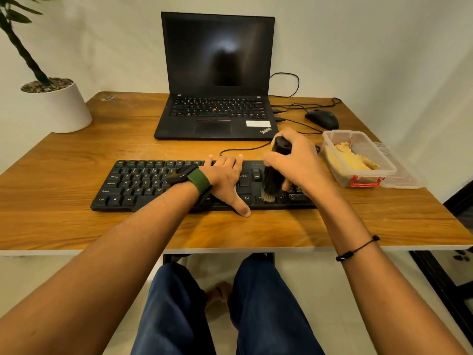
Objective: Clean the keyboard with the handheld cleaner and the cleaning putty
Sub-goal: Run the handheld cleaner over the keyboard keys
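Observation:
A black keyboard (138, 184) lies across the front of the wooden desk (76, 160). My left hand (225, 179) rests flat on its middle, fingers straight, thumb over the front edge. My right hand (298, 162) grips the black handheld cleaner (275, 172), held upright with its brush bristles down on the keys at the keyboard's right part. Yellow cleaning putty (354, 157) lies in a clear plastic box (335, 139) to the right of the keyboard.
An open black laptop (217, 73) stands behind the keyboard, with cables and a black mouse (322, 119) to its right. The box's lid (401, 172) lies beside the box. A white plant pot (64, 106) stands at the desk's back left corner.

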